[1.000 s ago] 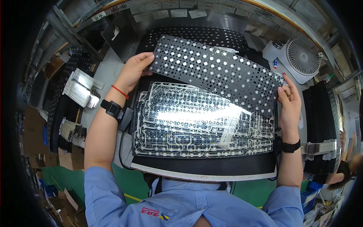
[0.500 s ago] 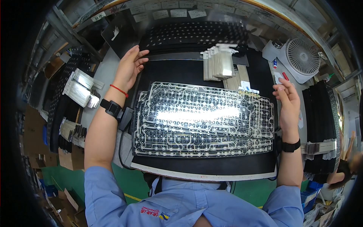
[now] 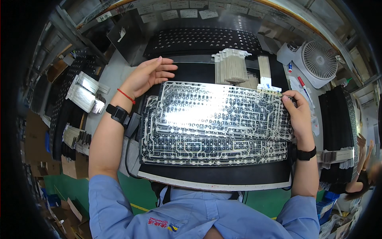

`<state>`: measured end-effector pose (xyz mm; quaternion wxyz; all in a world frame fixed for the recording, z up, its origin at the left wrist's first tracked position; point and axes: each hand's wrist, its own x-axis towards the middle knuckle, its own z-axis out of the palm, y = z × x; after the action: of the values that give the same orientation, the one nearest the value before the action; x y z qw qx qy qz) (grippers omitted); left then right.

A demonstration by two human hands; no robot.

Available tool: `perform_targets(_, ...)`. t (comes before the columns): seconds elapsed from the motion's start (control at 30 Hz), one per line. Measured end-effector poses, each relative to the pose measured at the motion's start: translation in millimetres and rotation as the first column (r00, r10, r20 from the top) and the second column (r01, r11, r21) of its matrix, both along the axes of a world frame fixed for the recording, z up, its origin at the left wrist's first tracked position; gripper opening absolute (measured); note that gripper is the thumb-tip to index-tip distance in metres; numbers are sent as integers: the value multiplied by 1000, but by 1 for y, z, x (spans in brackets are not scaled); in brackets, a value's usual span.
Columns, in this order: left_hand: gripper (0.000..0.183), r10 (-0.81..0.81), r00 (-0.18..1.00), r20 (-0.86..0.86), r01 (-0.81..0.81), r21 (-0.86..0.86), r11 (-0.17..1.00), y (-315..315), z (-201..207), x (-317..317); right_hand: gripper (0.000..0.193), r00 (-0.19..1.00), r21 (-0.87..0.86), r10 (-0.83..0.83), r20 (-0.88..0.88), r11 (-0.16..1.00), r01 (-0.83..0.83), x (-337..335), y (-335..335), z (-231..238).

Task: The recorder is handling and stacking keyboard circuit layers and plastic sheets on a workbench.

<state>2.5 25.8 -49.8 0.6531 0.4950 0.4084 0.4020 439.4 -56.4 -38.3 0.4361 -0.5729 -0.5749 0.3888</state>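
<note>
A clear keyboard membrane sheet [image 3: 238, 115] with silvery traces lies askew over more such sheets [image 3: 199, 153] on a black work board [image 3: 215, 174]. My right hand [image 3: 299, 115] pinches its far right corner between thumb and fingers. By the far left corner, my left hand [image 3: 149, 76] is open, its fingers stretched out to the right; whether it touches the sheet's edge I cannot tell. A ribbon tail [image 3: 264, 71] extends from the sheet's far edge near the right corner. Glare hides part of the traces.
Behind the sheets stands a bundle of pale strips [image 3: 230, 67]. A perforated black stack [image 3: 203, 42] lies farther back. A white fan [image 3: 318, 61] and a red marker [image 3: 301, 82] are at the far right. More black stacks [image 3: 336, 123] flank the board. Another person [image 3: 360, 175] is at the right edge.
My right hand has moved left and closed on the sheet's corner. My left hand has come right and slightly nearer. The top sheet has shifted slightly right and away from me, its tail now straighter.
</note>
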Motion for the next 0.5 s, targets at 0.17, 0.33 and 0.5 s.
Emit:
perform_targets(0.17, 35, -162, 983, -86, 164, 14, 986, -2, -3, 0, 14, 993, 51, -38, -110, 998, 43, -1, 1, 0)
perform_targets(0.33, 28, -71, 994, -84, 74, 32, 997, -2, -2, -1, 14, 996, 103, -24, -86, 994, 33, 0, 2, 0)
perform_targets(0.5, 27, -49, 997, -64, 52, 45, 998, -3, -1, 4, 15, 988, 79, -48, -144, 995, 60, 0, 2, 1)
